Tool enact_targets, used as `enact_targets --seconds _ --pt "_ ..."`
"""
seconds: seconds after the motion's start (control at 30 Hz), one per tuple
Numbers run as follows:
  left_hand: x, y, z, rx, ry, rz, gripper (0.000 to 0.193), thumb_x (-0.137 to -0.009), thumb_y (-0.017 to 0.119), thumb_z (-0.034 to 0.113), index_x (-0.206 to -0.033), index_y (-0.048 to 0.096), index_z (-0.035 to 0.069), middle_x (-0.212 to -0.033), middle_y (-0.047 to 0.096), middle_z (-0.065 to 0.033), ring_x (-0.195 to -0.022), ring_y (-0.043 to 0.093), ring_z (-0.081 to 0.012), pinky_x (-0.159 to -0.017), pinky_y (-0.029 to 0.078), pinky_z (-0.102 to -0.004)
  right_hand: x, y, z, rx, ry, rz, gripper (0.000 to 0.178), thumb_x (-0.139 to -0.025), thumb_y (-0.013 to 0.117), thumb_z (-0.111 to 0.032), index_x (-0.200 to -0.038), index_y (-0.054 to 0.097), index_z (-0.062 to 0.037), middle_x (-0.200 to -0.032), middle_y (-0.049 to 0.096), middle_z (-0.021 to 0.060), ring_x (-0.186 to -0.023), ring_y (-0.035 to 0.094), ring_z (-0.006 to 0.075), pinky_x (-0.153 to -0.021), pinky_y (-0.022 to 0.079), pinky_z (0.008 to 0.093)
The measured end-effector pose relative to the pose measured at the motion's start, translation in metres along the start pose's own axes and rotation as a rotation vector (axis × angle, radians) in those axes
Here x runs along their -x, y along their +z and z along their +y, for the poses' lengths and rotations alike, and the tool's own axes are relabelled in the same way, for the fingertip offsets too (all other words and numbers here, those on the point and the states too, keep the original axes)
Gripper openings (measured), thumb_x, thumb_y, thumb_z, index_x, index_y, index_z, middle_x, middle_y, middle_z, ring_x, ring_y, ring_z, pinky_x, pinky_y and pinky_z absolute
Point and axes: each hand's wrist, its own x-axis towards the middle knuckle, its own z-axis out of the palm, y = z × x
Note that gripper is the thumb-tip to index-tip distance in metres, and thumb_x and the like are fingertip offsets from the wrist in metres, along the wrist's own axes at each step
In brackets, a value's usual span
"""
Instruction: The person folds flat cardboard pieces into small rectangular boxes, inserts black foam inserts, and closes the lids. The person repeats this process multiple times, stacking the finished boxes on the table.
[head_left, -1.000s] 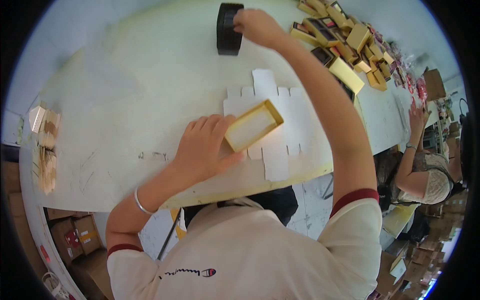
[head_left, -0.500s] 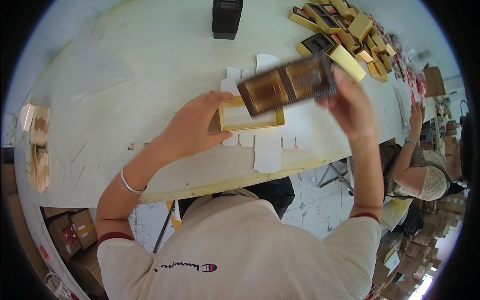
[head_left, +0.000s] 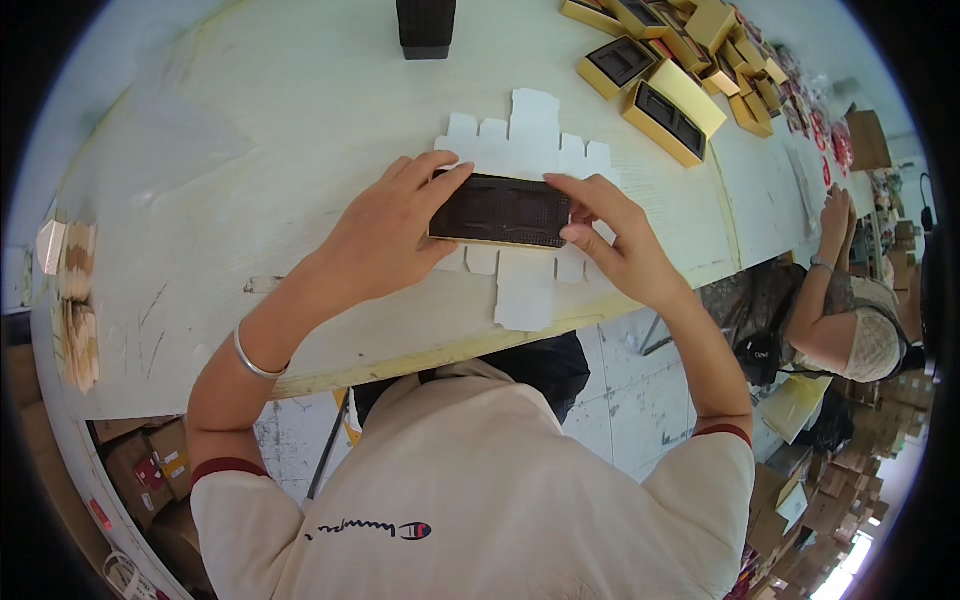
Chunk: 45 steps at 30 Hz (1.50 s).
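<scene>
A dark brown plastic tray (head_left: 502,208) with two compartments sits in the opening of a small gold box (head_left: 480,241), whose rim shows along the near edge. The box rests on an unfolded white cardboard blank (head_left: 524,300). My left hand (head_left: 400,220) grips the box's left end, thumb on the far side of the palm's curl and fingers around the corner. At the other end, my right hand (head_left: 615,235) holds the tray's right edge between thumb and fingers.
Far right, many gold boxes (head_left: 710,25) lie piled, some with dark trays; one open box (head_left: 665,122) is nearest. A stack of dark trays (head_left: 426,28) stands at the far edge. Folded card pieces (head_left: 75,300) lie left. Another person (head_left: 840,320) works at right.
My right hand has brought the tray down and left from the air into the gold box. My left hand stays at the box's left end. The view has shifted slightly.
</scene>
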Motion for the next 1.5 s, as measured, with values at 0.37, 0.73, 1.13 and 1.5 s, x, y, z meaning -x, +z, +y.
enact_targets --seconds 0.37,0.73,1.13,1.5 --pt "-0.018 0.028 0.006 -0.240 0.223 0.167 0.083 -0.064 0.078 0.039 -0.135 0.047 0.012 -0.135 0.043 -0.0105 -0.126 0.038 -0.0324 -0.105 0.035 -0.0426 -0.029 -0.011 -0.004 0.566 -0.555 -0.242 0.019 -0.077 0.067 -0.015 -0.088 0.058 -0.0032 -0.068 0.055 0.0062 -0.063 0.057 0.0239 -0.059 0.046 0.0336" --pt "-0.026 0.020 0.004 -0.215 0.261 0.146 0.073 -0.061 0.080 0.034 -0.127 0.054 0.014 -0.120 0.049 -0.0088 -0.116 0.045 -0.0311 -0.096 0.041 -0.0412 -0.035 -0.003 -0.007 0.957 -0.807 -0.212 0.015 -0.071 0.064 -0.014 -0.071 0.051 -0.0068 -0.060 0.050 0.0024 -0.059 0.056 0.0166 -0.057 0.044 0.0289" --pt "-0.029 0.021 0.006 -0.185 0.189 0.119 0.064 -0.068 0.076 0.043 -0.122 0.055 0.016 -0.120 0.049 -0.0087 -0.115 0.045 -0.0316 -0.095 0.039 -0.0431 -0.050 -0.014 -0.016 0.717 -0.509 -0.418 0.009 -0.074 0.064 -0.008 -0.080 0.057 -0.0055 -0.083 0.054 0.0070 -0.077 0.057 0.0217 -0.068 0.048 0.0339" --pt "-0.030 0.019 0.005 -0.178 0.156 0.066 0.073 -0.071 0.071 0.052 -0.131 0.052 0.016 -0.132 0.044 -0.0135 -0.124 0.039 -0.0347 -0.100 0.035 -0.0457 -0.049 -0.009 -0.009 0.670 -0.449 -0.490 0.013 -0.077 0.064 -0.014 -0.082 0.059 -0.0038 -0.087 0.055 0.0092 -0.085 0.056 0.0232 -0.075 0.048 0.0357"
